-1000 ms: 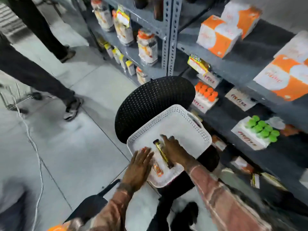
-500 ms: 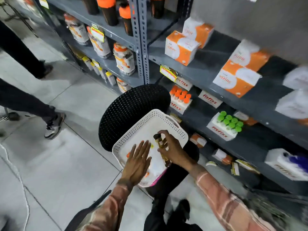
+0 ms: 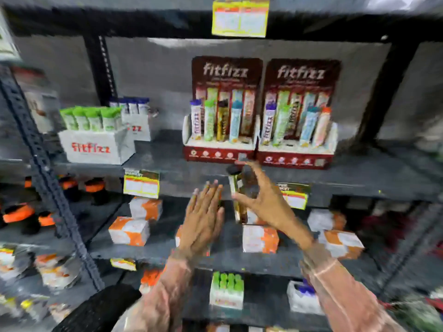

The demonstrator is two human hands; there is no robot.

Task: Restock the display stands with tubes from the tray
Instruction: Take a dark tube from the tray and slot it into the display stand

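Right hand (image 3: 263, 200) is clamped around a gold tube with a dark cap (image 3: 236, 195), held upright, just below the left display stand (image 3: 220, 130). Left hand (image 3: 203, 216) sits just beside it, flat, fingers together, holding nothing. The right display stand (image 3: 299, 135) is above and right of the gripping hand.

— What can you read up there?
— "fitfizz" in white on the left display stand (image 3: 226, 70) and again on the right display stand (image 3: 301, 73)
— Anything else?
— "fitfizz" in red on the white box (image 3: 92, 147) to my left. The yellow price tags (image 3: 239, 17) are too blurred for me to read
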